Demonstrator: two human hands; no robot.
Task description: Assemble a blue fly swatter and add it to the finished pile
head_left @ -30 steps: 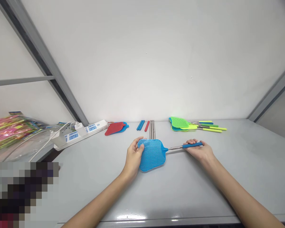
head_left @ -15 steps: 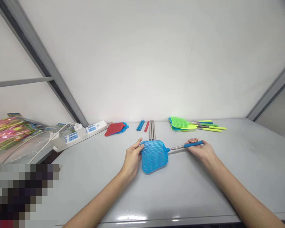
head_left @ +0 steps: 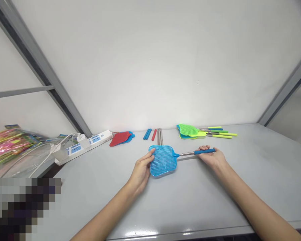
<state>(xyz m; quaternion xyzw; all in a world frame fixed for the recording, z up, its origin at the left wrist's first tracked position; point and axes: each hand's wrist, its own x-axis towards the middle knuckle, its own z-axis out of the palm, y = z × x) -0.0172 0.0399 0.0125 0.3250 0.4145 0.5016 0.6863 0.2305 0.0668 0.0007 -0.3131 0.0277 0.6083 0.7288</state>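
A blue plastic fly swatter (head_left: 163,160) lies across in front of me, its mesh head at the left and a telescopic steel shaft (head_left: 187,153) running right. My left hand (head_left: 141,172) grips the edge of the mesh head, fingers over its upper left side. My right hand (head_left: 212,157) is closed around the blue foam handle (head_left: 204,151). Both hands hold the swatter just above the grey table (head_left: 240,187).
Along the back wall lie red and blue swatter heads (head_left: 120,139), blue and red grips (head_left: 147,134), steel rods (head_left: 160,136) and green swatters (head_left: 188,130). A white power strip (head_left: 90,144) with plugged-in cables sits back left. Bagged colourful swatters (head_left: 7,147) lie beyond the left edge.
The swatter head has shifted up and tilted a little, with my left hand's fingers further over its edge. The whole view has drifted slightly, and my right hand stays on the handle.
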